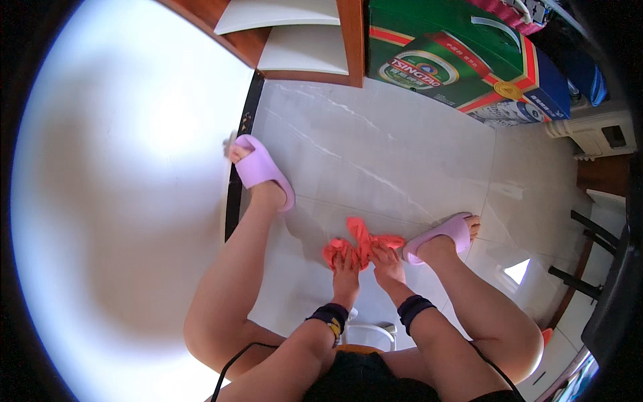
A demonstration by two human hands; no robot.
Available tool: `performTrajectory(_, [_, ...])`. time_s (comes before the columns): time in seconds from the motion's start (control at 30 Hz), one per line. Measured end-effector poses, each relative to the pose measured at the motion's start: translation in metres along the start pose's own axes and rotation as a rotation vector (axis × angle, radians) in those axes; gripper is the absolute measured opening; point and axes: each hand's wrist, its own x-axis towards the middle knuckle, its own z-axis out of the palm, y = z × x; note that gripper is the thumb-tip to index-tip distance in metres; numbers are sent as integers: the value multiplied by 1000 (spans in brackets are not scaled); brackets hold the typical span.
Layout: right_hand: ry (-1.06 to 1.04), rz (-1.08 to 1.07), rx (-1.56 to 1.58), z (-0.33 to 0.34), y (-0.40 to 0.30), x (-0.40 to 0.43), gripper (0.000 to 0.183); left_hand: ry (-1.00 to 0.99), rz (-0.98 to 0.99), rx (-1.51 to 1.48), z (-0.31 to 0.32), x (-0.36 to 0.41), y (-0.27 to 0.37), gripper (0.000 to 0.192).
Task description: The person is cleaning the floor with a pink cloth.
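A bunched coral-red cloth [357, 231] lies on the grey marble-patterned tile floor [371, 151], between my feet. My left hand [346, 274] grips the left bundle of it, fingers spread over the folds. On the cloth's right part is my right hand [388, 264], fingertips pressed into the fabric. The two hands are close together but apart. One end of the cloth sticks up beyond them and another reaches toward my right slipper [447, 235]. What lies under my palms is hidden.
My left slipper [258, 168] stands by the black skirting [246, 120] of a white wall [135, 176]. Ahead are a brown-framed shelf [354, 45] and a green Tsingtao beer carton [427, 65]. At right is a beige plastic appliance [603, 133]; black legs [575, 284] jut in below it.
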Motion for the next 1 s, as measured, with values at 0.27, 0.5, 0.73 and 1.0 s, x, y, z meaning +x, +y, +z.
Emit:
performTrajectory(0.27, [126,125,108,-38,-32,15,14,-43,-48,-623,-42,11,-21,26])
performTrajectory(0.5, [381,257,987,-149,-54,16,35,172,2,-543,-192,13,27,33])
performTrajectory(0.73, [193,-26,750,-260,-122,-45,39,246,230,-401,-299,-33,46,38])
performTrajectory(1.0, [477,126,621,-285,-124,-55,29,8,453,-111,-340,-49,32,49])
